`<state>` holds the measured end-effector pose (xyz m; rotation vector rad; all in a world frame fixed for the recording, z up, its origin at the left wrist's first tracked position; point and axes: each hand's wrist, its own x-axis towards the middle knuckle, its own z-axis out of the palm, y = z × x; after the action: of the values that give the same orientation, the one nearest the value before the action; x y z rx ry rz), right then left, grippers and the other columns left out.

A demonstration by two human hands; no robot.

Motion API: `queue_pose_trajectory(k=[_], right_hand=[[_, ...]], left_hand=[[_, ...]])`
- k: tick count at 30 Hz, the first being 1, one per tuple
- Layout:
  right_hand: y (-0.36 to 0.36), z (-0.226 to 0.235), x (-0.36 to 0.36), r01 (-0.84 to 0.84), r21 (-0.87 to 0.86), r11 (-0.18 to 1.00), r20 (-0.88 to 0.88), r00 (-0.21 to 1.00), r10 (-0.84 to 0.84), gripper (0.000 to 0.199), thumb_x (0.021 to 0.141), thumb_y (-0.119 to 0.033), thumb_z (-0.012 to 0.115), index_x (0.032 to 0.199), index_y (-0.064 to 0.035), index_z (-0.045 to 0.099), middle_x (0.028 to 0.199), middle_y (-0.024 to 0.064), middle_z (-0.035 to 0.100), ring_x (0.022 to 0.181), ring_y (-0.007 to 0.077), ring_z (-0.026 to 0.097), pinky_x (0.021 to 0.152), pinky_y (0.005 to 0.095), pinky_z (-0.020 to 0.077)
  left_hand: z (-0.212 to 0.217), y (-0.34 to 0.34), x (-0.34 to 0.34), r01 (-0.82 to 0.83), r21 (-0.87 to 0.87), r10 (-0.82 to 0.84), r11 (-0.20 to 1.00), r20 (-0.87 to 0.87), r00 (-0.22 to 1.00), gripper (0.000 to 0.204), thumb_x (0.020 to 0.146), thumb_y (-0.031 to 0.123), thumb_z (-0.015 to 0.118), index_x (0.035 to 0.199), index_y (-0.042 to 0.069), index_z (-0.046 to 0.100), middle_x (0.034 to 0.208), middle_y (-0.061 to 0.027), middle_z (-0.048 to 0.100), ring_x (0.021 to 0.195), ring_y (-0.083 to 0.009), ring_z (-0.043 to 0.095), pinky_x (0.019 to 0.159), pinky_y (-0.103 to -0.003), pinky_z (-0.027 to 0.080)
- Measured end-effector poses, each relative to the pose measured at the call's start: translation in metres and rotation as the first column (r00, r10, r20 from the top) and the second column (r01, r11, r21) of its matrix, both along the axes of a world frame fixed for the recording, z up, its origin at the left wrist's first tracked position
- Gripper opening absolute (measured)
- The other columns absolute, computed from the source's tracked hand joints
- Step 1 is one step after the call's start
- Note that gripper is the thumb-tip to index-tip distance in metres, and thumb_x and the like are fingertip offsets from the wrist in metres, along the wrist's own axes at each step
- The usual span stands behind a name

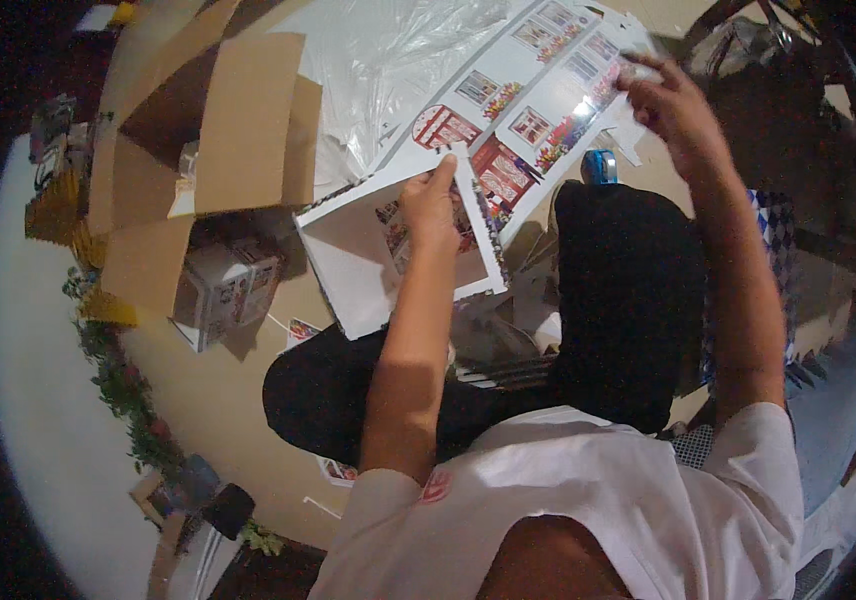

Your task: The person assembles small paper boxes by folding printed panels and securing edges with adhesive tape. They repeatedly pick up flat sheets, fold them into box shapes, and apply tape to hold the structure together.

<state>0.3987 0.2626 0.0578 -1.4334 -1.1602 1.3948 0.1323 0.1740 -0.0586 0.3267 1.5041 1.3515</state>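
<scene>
My left hand (429,207) grips the edge of a white open-sided box (343,250), thumb on its top rim. The box tilts above my left knee, with printed pictures on its inner or far panel and a dark patterned edge. Farther right, my right hand (675,108) hovers over the far end of a long printed sheet (493,110). Its fingers look apart, slightly blurred, and no held object shows among them. The sheet carries red doors, windows and flowers, and it runs from behind the box toward the upper right.
A large open cardboard box (253,125) stands at the left, with a small printed carton (218,290) beside it. Clear plastic wrap (378,60) lies at the back. A blue roll (600,166) sits near my right knee. Leafy garland (123,385) trails along the left edge.
</scene>
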Motion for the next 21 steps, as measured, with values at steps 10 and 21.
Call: queue_pose_trajectory(k=[10,21], right_hand=[[-0.069,-0.044,-0.157,0.096,-0.158,0.983,-0.034,0.994,-0.103,0.030,0.083,-0.016,0.070,0.106,-0.0025,0.056,0.083,0.0032,0.064,0.064,0.0071,0.053,0.054,0.0200,0.0397],[-0.072,-0.080,-0.178,0.195,-0.151,0.969,0.155,0.973,-0.172,0.023,0.082,-0.015,0.071,0.097,-0.0031,0.058,0.078,0.0010,0.061,0.061,0.0063,0.049,0.051,0.0206,0.0385]], left_hand=[[0.024,-0.001,0.000,0.120,-0.123,-0.147,0.985,-0.237,0.960,0.022,0.083,0.022,0.071,0.077,0.002,0.068,0.066,-0.0015,0.062,0.054,-0.0074,0.048,0.052,-0.028,0.040],[-0.004,-0.005,-0.005,0.003,0.081,-0.011,0.997,0.094,0.995,0.019,0.082,0.017,0.071,0.086,-0.002,0.071,0.076,-0.0050,0.068,0.062,-0.0110,0.059,0.056,-0.026,0.045]])
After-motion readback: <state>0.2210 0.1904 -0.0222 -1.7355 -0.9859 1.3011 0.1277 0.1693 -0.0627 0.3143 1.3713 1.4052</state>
